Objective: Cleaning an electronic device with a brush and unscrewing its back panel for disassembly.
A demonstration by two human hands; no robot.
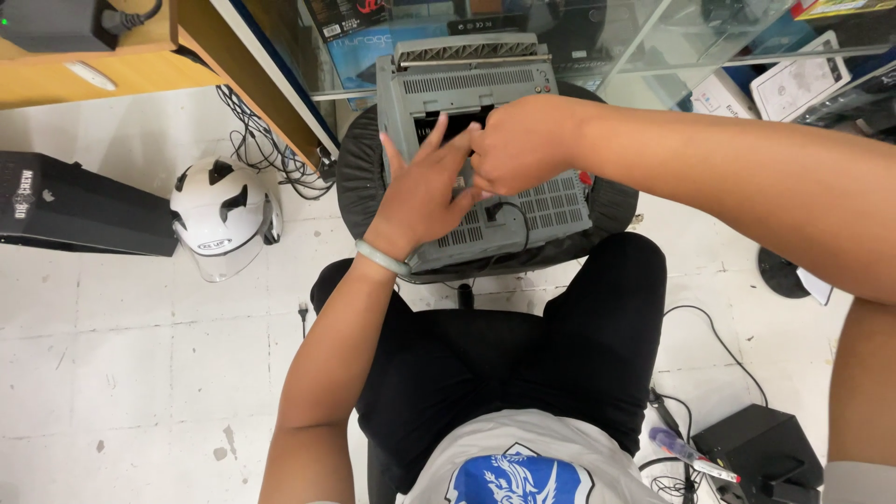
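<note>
A grey electronic unit [485, 84] with vented top lies on a round black stool [359, 177] in front of my knees. My left hand [425, 187], with a pale bracelet at the wrist, rests flat on the unit's top with fingers spread. My right hand [523, 145] is closed into a fist over the middle of the unit, touching my left fingers. Whatever the fist pinches is hidden. A thin black cable [509, 210] runs across the vents just below the hands.
A white helmet [222, 219] lies on the tiled floor at left, beside a black case [75, 205] and tangled cables under a wooden desk [140, 65]. Glass shelves with boxes stand behind the stool. A black box [761, 448] and a pen lie at bottom right.
</note>
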